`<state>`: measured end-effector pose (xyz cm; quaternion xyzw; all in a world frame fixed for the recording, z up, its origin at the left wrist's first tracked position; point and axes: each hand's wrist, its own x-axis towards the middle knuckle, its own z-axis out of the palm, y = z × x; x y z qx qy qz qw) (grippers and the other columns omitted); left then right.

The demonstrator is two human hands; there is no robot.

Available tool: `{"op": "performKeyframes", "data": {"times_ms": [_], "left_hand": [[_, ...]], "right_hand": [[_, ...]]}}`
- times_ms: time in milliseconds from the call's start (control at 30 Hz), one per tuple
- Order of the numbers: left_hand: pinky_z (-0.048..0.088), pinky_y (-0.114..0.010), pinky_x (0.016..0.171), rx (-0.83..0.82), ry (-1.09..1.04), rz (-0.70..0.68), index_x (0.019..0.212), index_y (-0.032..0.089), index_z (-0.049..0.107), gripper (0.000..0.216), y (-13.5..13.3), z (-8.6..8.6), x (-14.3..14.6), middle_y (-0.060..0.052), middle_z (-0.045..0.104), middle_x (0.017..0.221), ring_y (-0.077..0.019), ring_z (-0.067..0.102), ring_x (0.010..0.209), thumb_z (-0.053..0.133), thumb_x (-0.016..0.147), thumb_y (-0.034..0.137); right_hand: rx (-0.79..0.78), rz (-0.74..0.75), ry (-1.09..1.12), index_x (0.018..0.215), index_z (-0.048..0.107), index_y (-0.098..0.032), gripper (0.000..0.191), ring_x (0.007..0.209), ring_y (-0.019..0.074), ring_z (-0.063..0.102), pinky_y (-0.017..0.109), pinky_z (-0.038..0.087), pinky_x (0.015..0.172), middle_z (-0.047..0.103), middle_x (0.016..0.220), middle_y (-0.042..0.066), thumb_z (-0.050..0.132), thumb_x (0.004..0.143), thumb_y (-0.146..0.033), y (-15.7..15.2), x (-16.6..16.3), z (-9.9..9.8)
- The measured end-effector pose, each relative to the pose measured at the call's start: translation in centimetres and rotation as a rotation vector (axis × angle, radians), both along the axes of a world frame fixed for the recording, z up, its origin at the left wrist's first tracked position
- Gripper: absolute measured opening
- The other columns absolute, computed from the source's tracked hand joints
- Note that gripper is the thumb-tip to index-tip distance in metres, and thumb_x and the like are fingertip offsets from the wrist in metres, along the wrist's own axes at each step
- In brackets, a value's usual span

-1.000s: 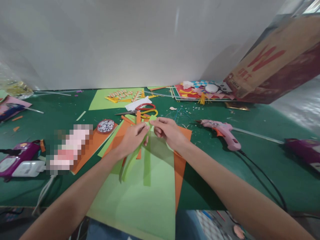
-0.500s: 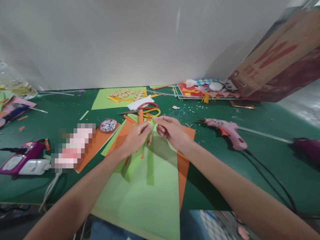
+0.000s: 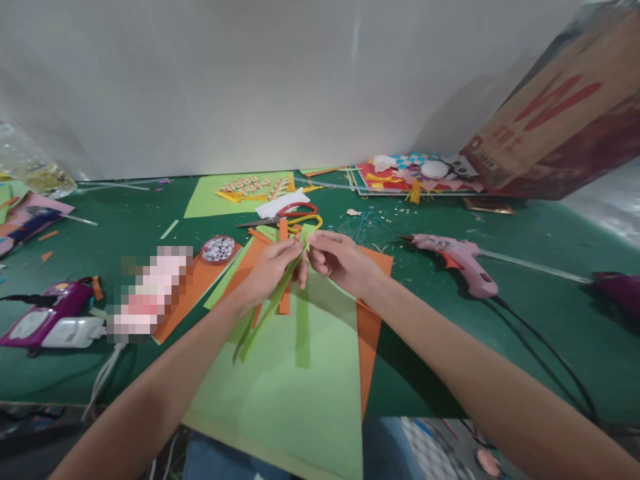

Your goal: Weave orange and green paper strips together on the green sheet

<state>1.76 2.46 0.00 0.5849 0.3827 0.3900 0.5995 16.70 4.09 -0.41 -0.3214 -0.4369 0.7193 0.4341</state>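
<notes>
My left hand (image 3: 267, 272) and my right hand (image 3: 340, 259) meet above a light green paper sheet (image 3: 295, 393), both pinching the top ends of green paper strips (image 3: 265, 319). The strips hang from the fingers toward me and to the left. One more green strip (image 3: 302, 327) and an orange strip (image 3: 285, 301) lie flat under the hands. An orange sheet (image 3: 369, 333) sticks out from beneath the green one on the right. Just beyond the fingers lie scissors with red and yellow handles (image 3: 293, 215).
A pink glue gun (image 3: 460, 261) with a black cord lies to the right. A round tub of googly eyes (image 3: 218, 249) sits left of the hands, and a purple device (image 3: 47, 313) at far left. A cardboard box (image 3: 555, 127) leans at back right beside craft pieces (image 3: 415, 175).
The hanging green strips have drawn closer together and swung left. Both hands stayed pinched together at the same spot; the view shifted slightly.
</notes>
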Motion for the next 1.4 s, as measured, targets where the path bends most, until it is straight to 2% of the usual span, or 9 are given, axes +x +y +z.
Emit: {"op": "performKeyframes", "data": {"times_ms": [233, 533, 767, 933, 1100, 1233, 1400], "left_hand": [[0.04, -0.025, 0.052, 0.017, 0.011, -0.058, 0.081, 0.013, 0.061, 0.027, -0.2, 0.2, 0.2, -0.001, 0.059, 0.061, -0.0096, 0.052, 0.048, 0.043, 0.091, 0.03], [0.041, -0.025, 0.051, 0.042, 0.077, -0.047, 0.082, 0.014, 0.062, 0.023, -0.2, 0.2, 0.2, -0.001, 0.06, 0.064, -0.0107, 0.053, 0.051, 0.046, 0.087, 0.03], [0.042, -0.025, 0.055, 0.077, 0.092, -0.075, 0.084, 0.013, 0.063, 0.025, -0.5, 0.6, 0.1, 0.001, 0.057, 0.056, -0.0107, 0.054, 0.05, 0.045, 0.087, 0.029], [0.044, -0.026, 0.063, 0.11, 0.127, -0.061, 0.08, 0.013, 0.062, 0.02, -0.5, 0.6, 0.1, 0.001, 0.059, 0.058, -0.0103, 0.055, 0.051, 0.05, 0.086, 0.027], [0.046, -0.029, 0.071, 0.134, 0.145, -0.076, 0.074, 0.013, 0.063, 0.026, -0.6, 0.6, 0.1, -0.001, 0.062, 0.056, -0.0126, 0.058, 0.052, 0.048, 0.088, 0.029], [0.046, -0.029, 0.07, 0.101, 0.136, -0.053, 0.077, 0.014, 0.063, 0.022, -0.8, 0.9, 0.2, -0.001, 0.063, 0.056, -0.0134, 0.059, 0.053, 0.049, 0.087, 0.029], [0.043, -0.026, 0.061, 0.083, 0.218, -0.011, 0.073, 0.015, 0.06, 0.022, -1.0, 1.1, 0.2, 0.0, 0.062, 0.053, -0.0124, 0.057, 0.051, 0.049, 0.086, 0.029]], "right_hand": [[0.006, 0.029, 0.059, 0.058, 0.055, -0.017, 0.031, 0.039, 0.0047, 0.039, 0.023, 0.028, 0.04, 0.045, 0.046, -0.008, 0.078, 0.063, -0.036, 0.2, 0.0, -0.6], [-0.004, -0.036, 0.01, 0.05, 0.048, -0.017, 0.04, 0.039, 0.0035, 0.034, 0.023, 0.025, 0.041, 0.041, 0.043, -0.008, 0.082, 0.058, -0.037, 0.0, -0.2, -0.3], [-0.018, -0.023, 0.021, 0.048, 0.048, -0.017, 0.041, 0.036, 0.0023, 0.03, 0.023, 0.019, 0.04, 0.038, 0.039, -0.009, 0.083, 0.055, -0.036, 0.1, -0.2, -0.4], [-0.008, -0.015, -0.003, 0.049, 0.047, -0.017, 0.042, 0.035, 0.0015, 0.026, 0.023, 0.016, 0.039, 0.038, 0.038, -0.01, 0.082, 0.056, -0.038, 0.2, -0.2, -0.6], [0.028, -0.009, -0.018, 0.048, 0.047, -0.018, 0.041, 0.037, 0.0029, 0.028, 0.023, 0.017, 0.039, 0.037, 0.037, -0.009, 0.082, 0.055, -0.038, 0.1, -0.1, -0.5], [0.048, -0.034, -0.042, 0.048, 0.05, -0.017, 0.039, 0.037, 0.0031, 0.03, 0.023, 0.018, 0.04, 0.04, 0.039, -0.008, 0.083, 0.055, -0.037, 0.1, 0.2, -0.1], [0.066, -0.061, -0.115, 0.051, 0.054, -0.018, 0.036, 0.038, 0.0051, 0.035, 0.025, 0.021, 0.042, 0.043, 0.038, -0.007, 0.082, 0.056, -0.039, 0.3, 0.6, 0.5]]}}
